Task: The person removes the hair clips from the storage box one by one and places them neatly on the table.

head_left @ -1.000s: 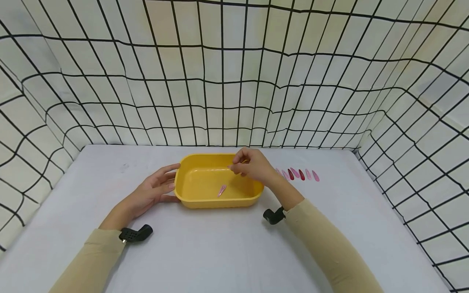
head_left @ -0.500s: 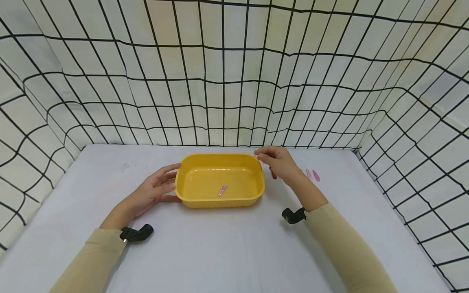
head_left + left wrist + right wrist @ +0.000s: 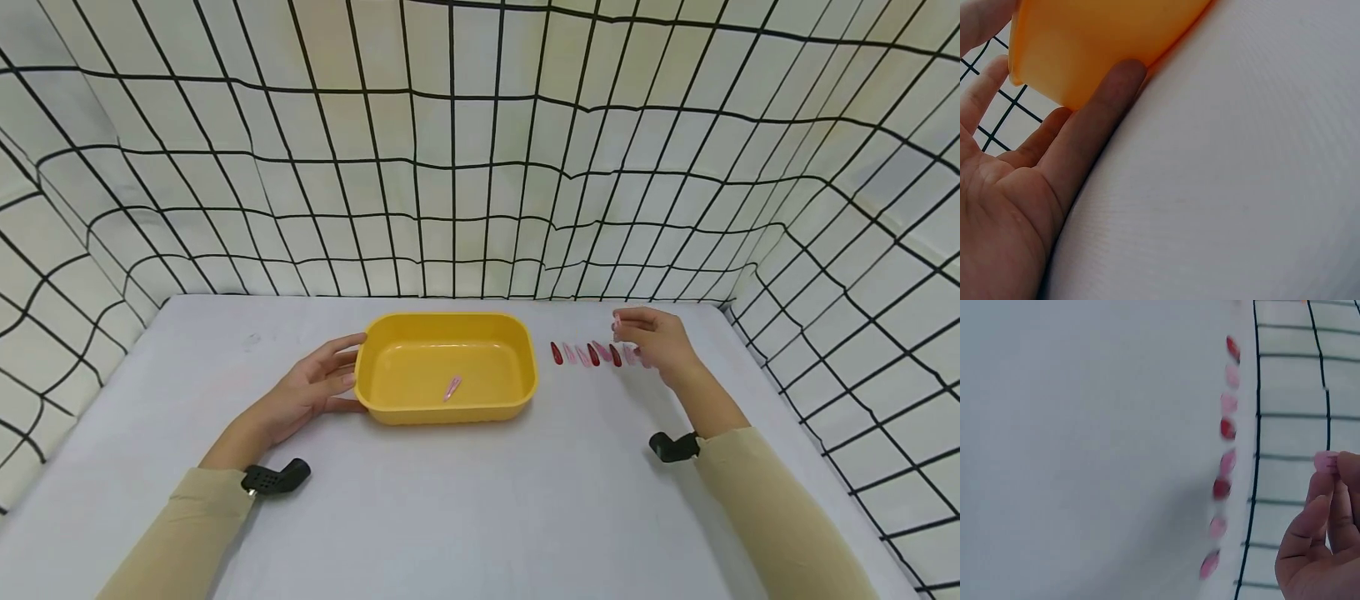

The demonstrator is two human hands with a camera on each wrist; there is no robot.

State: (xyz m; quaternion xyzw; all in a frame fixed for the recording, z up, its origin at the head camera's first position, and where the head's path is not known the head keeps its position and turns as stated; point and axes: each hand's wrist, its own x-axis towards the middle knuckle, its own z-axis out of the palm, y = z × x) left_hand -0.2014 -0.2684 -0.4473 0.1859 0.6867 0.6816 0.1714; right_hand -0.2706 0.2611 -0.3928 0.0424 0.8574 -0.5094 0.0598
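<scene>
My right hand [image 3: 654, 340] pinches a small pink hair clip [image 3: 617, 327] between thumb and fingertips. It hovers above the right end of a row of hair clips, partly covering the last pink ones. The right wrist view shows that row whole, red clips [image 3: 1227, 429] among pink clips [image 3: 1209, 564], apart from the raised clip. Against the left side of a yellow tray [image 3: 446, 415], my left hand [image 3: 311, 385] rests with fairly straight, spread fingers. Its thumb lies along the outer wall in the left wrist view. One pink hair clip [image 3: 452, 388] lies inside the tray.
White cloth covers the table [image 3: 450, 517]. Black wire mesh [image 3: 453, 218] with pale sheeting behind it walls the back and both sides. The clip row lies between the tray and the right mesh, near the back edge.
My right hand has moved from over the tray to the right, past its rim and along the clip row, still pinching the pink hair clip. The left hand and tray stay put.
</scene>
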